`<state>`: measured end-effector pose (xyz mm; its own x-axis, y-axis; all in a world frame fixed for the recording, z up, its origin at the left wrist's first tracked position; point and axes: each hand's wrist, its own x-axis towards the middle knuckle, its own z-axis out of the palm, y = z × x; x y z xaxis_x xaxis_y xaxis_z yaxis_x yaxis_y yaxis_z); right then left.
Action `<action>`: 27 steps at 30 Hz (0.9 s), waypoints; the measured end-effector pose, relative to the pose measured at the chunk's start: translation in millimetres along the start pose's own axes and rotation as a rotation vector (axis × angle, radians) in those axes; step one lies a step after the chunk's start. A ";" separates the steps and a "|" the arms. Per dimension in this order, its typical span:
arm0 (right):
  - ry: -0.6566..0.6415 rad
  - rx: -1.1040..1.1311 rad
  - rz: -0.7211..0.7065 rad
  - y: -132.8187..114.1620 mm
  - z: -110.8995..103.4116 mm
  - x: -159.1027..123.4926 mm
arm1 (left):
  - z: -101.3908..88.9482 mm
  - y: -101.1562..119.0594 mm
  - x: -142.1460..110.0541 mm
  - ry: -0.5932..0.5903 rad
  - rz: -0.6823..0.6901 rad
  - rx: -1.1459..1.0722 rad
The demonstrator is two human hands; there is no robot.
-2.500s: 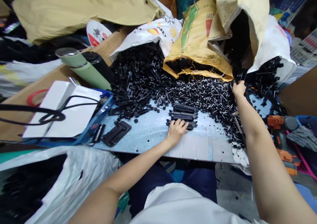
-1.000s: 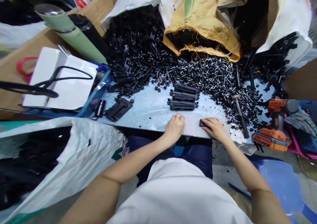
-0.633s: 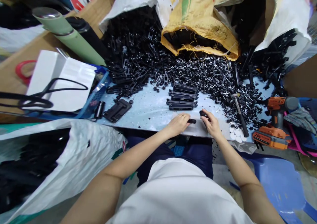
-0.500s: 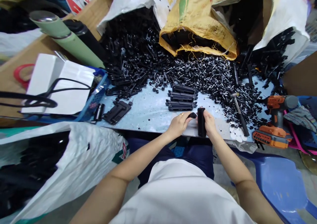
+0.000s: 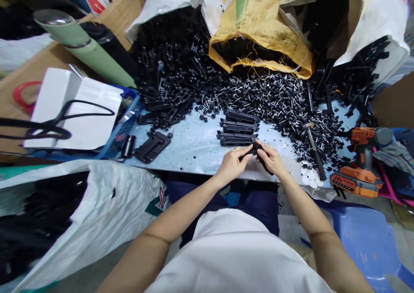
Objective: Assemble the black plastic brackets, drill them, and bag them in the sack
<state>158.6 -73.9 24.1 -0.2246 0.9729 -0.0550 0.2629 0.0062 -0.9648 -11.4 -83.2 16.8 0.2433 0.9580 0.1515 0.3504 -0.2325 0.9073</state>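
Observation:
My left hand (image 5: 233,162) pinches a black plastic piece near the table's front edge, mostly covered by the fingers. Against it, my right hand (image 5: 272,158) grips a longer black plastic bar (image 5: 265,165) that slants down to the right. The two pieces meet between my fingertips; whether they are joined I cannot tell. Just beyond my hands lie 3 black plastic assemblies (image 5: 238,138), stacked in a row one behind another. Past them spreads a heap of black-headed pins with metal shanks (image 5: 268,92).
A hammer (image 5: 314,150) and an orange cordless drill (image 5: 359,159) lie at the right. Yellow sack (image 5: 261,25) and loose black parts (image 5: 168,77) fill the back. On the left are a black moulded block (image 5: 152,147), a blue basket (image 5: 113,144) and a green flask (image 5: 87,47).
My right hand came back from the heap at the right to the front edge. Each hand picked up a black piece, and the pieces have since been brought together and tilted.

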 end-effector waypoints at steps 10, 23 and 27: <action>-0.042 -0.393 -0.326 -3.4 -11.5 1.1 | 9.9 4.1 -11.7 0.139 0.122 0.186; 0.299 -0.408 -0.530 -9.1 24.9 -11.2 | 18.3 18.6 -6.2 0.420 0.324 0.122; 0.334 -0.433 -0.523 -7.3 29.3 -14.5 | 3.2 17.2 2.8 0.256 0.385 0.080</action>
<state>132.5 -94.8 24.3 -0.1430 0.8358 0.5301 0.5610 0.5097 -0.6523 -1.8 -85.1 31.6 0.1417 0.8077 0.5723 0.3499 -0.5817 0.7343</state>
